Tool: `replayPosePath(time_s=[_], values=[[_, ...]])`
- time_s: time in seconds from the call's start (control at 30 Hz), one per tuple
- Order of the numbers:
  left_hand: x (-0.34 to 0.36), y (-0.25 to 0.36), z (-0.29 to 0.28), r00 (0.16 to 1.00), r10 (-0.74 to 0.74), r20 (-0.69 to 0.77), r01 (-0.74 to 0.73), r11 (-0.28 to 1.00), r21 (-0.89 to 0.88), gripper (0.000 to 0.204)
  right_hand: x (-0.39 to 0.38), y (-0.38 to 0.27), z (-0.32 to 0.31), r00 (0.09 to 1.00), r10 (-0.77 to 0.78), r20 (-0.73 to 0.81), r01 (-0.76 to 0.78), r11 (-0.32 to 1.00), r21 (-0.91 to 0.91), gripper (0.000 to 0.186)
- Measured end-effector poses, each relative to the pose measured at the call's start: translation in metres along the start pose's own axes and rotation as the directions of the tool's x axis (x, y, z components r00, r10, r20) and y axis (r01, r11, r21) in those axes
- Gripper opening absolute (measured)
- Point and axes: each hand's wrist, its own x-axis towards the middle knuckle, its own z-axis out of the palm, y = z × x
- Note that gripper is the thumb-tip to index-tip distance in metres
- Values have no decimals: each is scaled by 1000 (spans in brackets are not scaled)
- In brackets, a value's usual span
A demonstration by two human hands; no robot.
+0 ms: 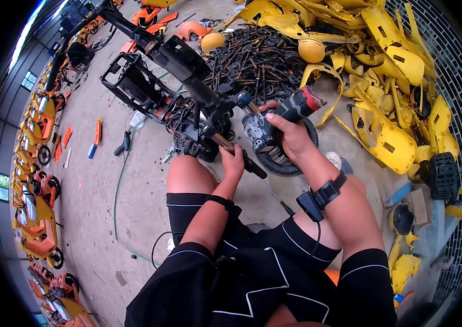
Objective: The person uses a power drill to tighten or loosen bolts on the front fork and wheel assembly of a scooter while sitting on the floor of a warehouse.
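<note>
My right hand is closed around a black and grey cordless power tool with a red end, held over a black wheel near the front of a stripped scooter frame. My left hand grips a dark fork tube with a shiny upper section, just below and left of the tool. A thin cable with a black end hangs below that tube, between my knees. The frame's black column rises away toward the upper left.
A pile of dark metal parts lies behind the frame, yellow plastic panels heap at the right, and scooters line the left wall. A green hose, loose tools and orange pieces lie on the floor.
</note>
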Motion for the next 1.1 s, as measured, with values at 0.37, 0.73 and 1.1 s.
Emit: replayPosePath(time_s=[0.37, 0.73, 1.1], values=[[-4, 9, 1, 992, 45, -114, -43, 999, 21, 46, -1, 5, 8, 999, -49, -15, 49, 999, 8, 36], [-7, 10, 1, 998, -28, -56, 27, 1000, -1, 34, -6, -4, 15, 998, -57, -33, 53, 992, -118, 23], [-8, 15, -4, 998, 7, -67, -7, 1000, 9, 32, -4, 1, 14, 996, -85, -22, 81, 989, -126, 20]])
